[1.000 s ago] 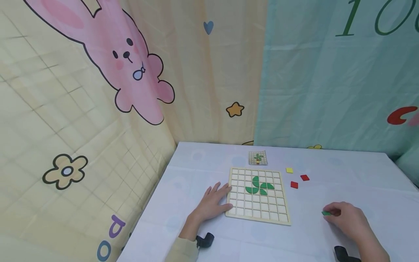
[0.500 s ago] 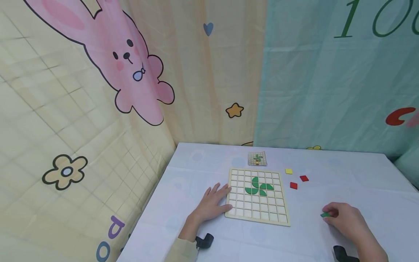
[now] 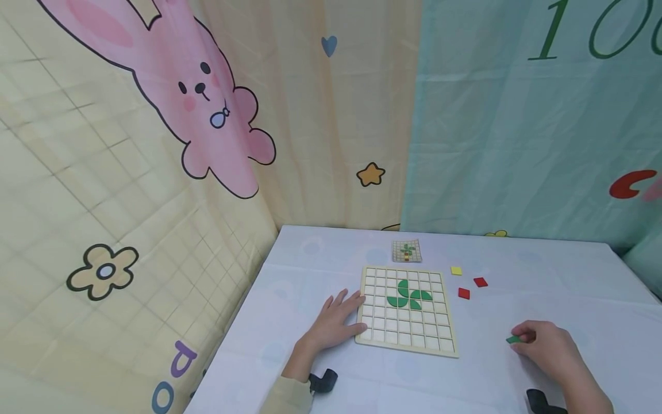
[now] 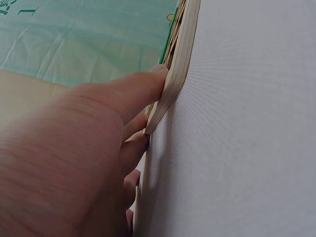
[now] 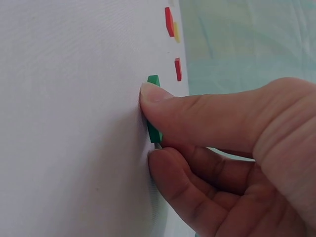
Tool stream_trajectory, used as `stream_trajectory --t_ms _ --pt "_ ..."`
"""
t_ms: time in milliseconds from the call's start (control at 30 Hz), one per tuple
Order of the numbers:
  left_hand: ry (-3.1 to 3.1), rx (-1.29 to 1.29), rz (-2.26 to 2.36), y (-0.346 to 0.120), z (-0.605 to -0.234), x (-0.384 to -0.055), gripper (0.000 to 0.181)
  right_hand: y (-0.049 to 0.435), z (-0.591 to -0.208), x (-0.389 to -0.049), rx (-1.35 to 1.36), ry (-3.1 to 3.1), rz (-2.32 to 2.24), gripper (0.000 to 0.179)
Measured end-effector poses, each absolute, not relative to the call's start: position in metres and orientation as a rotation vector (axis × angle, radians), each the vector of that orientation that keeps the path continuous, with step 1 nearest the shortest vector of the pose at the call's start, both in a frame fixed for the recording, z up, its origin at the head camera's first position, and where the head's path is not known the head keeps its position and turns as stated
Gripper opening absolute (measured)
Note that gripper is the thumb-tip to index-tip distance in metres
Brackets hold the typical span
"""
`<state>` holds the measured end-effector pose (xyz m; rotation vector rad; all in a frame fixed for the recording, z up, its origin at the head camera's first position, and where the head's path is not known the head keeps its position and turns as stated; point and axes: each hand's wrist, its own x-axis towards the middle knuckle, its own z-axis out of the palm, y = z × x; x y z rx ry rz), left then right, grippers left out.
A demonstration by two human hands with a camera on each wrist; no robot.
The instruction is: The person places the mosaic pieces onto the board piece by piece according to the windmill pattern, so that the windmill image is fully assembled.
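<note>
My left hand [image 3: 335, 322] lies at the left edge of a square wooden grid board [image 3: 408, 336], its spread fingers and thumb touching the rim. In the left wrist view the thumb overlaps the board's corner edge [image 4: 180, 74]. Green curved tiles [image 3: 398, 301] sit in the middle of the grid, arranged like petals. To the right of the board, my right hand [image 3: 548, 348] pinches a small green tile [image 5: 155, 133] between thumb and fingers, close over the white tablecloth. The fingers hide part of that tile.
A yellow square tile [image 3: 455, 271] and two red tiles, one nearer [image 3: 464, 294] and one farther [image 3: 480, 282], lie right of the board. Behind it is a small pattern card [image 3: 407, 251]. Printed curtains [image 3: 331, 115] stand behind the white table [image 3: 569, 276].
The green tile in my right hand has tilted slightly and shows more of its face. My left hand has stayed at the board's edge.
</note>
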<state>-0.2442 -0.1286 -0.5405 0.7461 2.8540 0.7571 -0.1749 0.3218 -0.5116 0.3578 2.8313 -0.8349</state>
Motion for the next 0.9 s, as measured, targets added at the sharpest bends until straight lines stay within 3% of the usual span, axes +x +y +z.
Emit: stream_trajectory --t_ms 900 --pt "2.851 0.746 0.774 -0.1282 -0.5369 -0.2403 0.068 0.3268 -0.5179 -0.177 0.366 2.852 -0.898 0.031"
